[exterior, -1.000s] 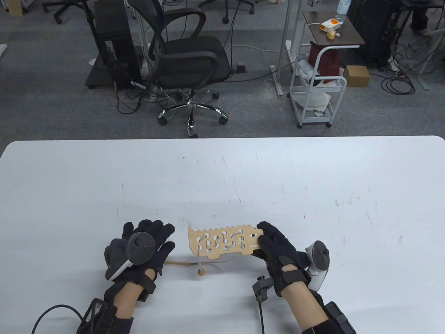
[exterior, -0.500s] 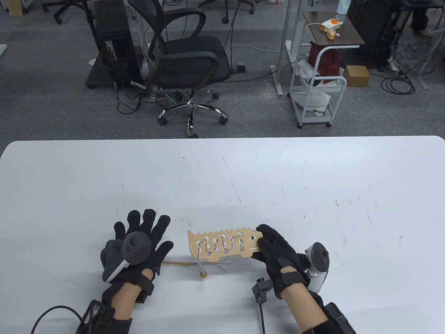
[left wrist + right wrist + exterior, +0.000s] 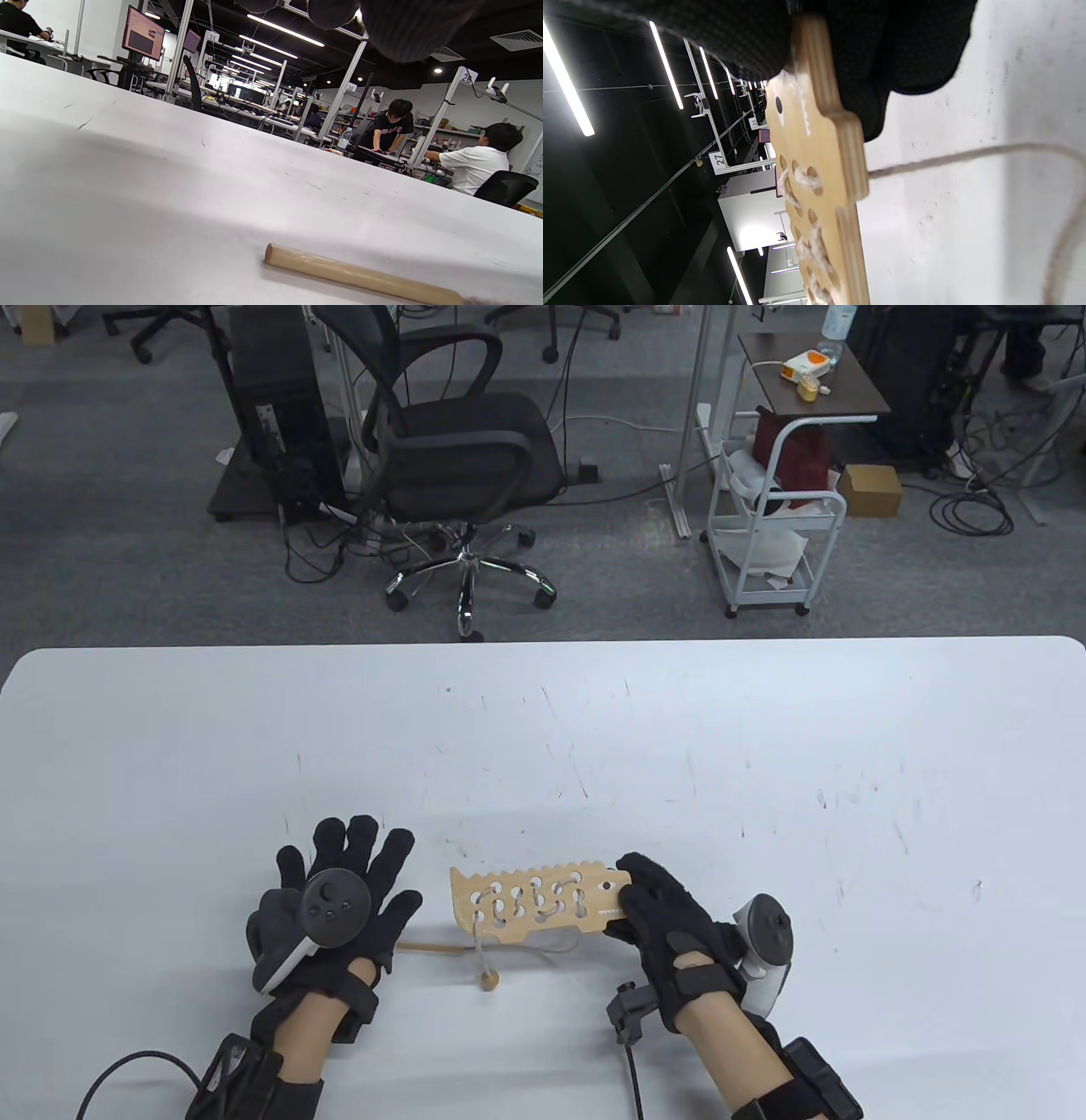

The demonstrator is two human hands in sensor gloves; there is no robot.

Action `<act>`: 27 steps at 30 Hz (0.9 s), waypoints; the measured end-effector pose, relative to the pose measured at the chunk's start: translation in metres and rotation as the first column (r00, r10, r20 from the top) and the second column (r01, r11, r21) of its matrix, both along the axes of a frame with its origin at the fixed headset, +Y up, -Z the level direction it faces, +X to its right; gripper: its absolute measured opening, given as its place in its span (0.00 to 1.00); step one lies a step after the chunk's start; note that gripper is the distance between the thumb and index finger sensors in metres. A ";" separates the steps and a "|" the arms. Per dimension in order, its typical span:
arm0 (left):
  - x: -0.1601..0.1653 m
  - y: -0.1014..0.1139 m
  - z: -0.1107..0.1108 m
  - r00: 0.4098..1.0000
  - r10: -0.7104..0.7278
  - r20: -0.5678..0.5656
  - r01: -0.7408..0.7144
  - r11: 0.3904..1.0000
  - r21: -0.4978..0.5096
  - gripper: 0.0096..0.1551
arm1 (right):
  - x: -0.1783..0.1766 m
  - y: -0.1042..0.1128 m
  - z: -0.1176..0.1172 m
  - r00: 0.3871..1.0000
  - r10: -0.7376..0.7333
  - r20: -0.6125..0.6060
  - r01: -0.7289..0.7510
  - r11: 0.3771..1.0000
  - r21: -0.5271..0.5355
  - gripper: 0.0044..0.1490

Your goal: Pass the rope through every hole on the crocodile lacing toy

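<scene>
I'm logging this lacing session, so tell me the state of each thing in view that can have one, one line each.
crocodile board: held off the table at one end, laced.
rope: threaded through the holes, one end hanging down.
bead: on the rope's end, at the table.
wooden needle: lying on the table, untouched.
left hand: fingers spread, holding nothing.
right hand: grips the board's end.
</scene>
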State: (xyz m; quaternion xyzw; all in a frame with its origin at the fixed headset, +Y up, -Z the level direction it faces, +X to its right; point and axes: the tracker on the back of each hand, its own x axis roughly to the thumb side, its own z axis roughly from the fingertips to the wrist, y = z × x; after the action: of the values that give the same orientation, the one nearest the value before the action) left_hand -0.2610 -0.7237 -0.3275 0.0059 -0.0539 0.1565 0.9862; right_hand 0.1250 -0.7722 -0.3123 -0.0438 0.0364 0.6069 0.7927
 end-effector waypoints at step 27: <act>-0.006 0.003 0.000 0.998 0.047 -0.042 -0.048 0.999 -0.022 0.42 | -0.027 -0.007 -0.089 0.951 0.297 0.089 -0.287 0.952 -0.108 0.36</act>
State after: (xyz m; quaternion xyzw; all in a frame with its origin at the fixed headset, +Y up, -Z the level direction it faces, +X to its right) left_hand -0.2666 -0.7210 -0.3273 -0.0008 -0.0316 0.1802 0.9831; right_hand 0.0984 -0.7792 -0.4018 -0.1175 0.0165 0.7120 0.6921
